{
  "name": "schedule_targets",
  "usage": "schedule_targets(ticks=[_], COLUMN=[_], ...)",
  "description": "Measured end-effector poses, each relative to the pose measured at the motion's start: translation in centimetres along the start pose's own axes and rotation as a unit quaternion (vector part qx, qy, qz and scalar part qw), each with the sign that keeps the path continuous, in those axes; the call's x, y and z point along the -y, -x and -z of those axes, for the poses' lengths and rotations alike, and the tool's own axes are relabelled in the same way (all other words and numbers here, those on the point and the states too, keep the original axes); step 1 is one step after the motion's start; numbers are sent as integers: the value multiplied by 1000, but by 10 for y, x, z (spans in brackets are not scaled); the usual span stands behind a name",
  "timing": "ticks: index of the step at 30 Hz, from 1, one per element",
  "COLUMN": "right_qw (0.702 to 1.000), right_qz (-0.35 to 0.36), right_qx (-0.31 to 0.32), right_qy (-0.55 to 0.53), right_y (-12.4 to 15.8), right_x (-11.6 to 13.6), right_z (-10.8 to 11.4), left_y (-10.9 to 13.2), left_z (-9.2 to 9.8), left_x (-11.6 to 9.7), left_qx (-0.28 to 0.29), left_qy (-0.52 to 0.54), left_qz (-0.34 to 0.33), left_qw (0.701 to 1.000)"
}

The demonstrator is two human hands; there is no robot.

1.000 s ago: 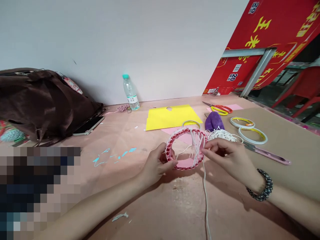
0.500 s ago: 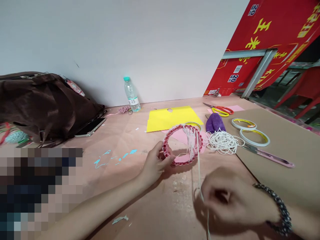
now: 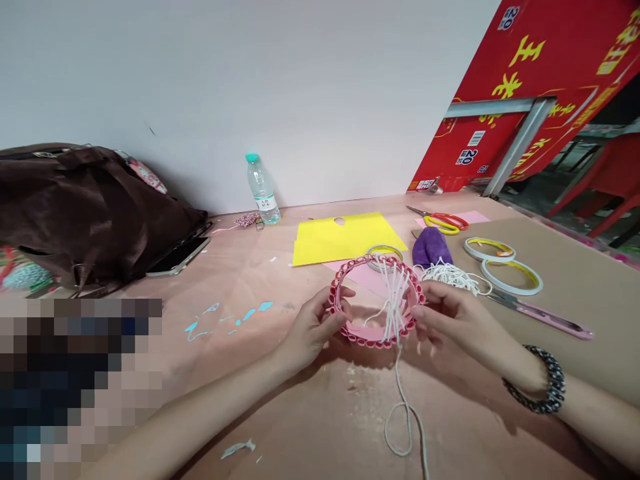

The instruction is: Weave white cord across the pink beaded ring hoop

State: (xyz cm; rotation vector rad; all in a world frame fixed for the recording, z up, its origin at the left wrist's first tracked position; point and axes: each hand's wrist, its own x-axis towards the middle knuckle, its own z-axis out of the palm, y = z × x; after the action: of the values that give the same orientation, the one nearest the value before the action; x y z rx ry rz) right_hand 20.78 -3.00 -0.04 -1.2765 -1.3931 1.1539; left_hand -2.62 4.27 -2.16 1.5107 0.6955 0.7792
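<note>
In the head view, you have a pale pinkish table (image 3: 290,420) in front of you, patchy and worn, with blue marks (image 3: 245,315) left of centre and a small pale scrap (image 3: 238,448) near the front. Your pink ring (image 3: 370,340), edged with small round tubes, is tilted up over the middle of it; your left hand (image 3: 317,327) pinches its left side between thumb and fingers, and your right hand (image 3: 455,320) pinches its right side likewise. White strands (image 3: 394,303) cross its opening, and a loose cord trails down toward you. Behind the ring lie yellow sheets (image 3: 345,239); to their right are scissors (image 3: 445,223), a purple bundle (image 3: 431,248) and a heap of white cord (image 3: 453,277). A brown board (image 3: 575,267) covers the right side, bearing two tape rolls (image 3: 515,289) and a pink cutter (image 3: 555,320). On your left sit a dark brown bag (image 3: 95,213) and a phone (image 3: 177,257). A water bottle (image 3: 263,193) stands by the plain pale wall (image 3: 240,80). Beyond, to the right, are a red printed panel (image 3: 505,53), a metal frame (image 3: 520,147) and a red chair (image 3: 600,170).
</note>
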Motion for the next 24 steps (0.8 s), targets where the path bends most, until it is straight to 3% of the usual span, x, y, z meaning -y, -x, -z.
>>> schedule_targets(ticks=[2,4,7,8,10,15,24], right_qw=[1000,996,975,968,955,937,918], right_qz=[6,47,100,110,128,152,177], right_qx=[4,-46,-114,-123,-132,-148,-159], right_qy=[6,61,164,191,232,276,319], right_y=[3,5,9,11,13,17,18], right_x=[1,2,5,6,7,8,11], right_z=[-2,-4,-6,-7,-8,-11,-10], left_y=[1,1,0,-2,-6,-21,-23], left_z=[2,2,-6,-11,-25,-53,-58], left_x=[-1,-4,-13,-17,-23,-31,-34], left_qx=[-26,-98,-162,-154,-130,-171,-190], left_qy=[-70,-179,-340,-371,-394,-382,-414], left_qz=[-37,-117,-291,-342,-387,-392,-327], left_qw=[997,972,879,849,824,819,828])
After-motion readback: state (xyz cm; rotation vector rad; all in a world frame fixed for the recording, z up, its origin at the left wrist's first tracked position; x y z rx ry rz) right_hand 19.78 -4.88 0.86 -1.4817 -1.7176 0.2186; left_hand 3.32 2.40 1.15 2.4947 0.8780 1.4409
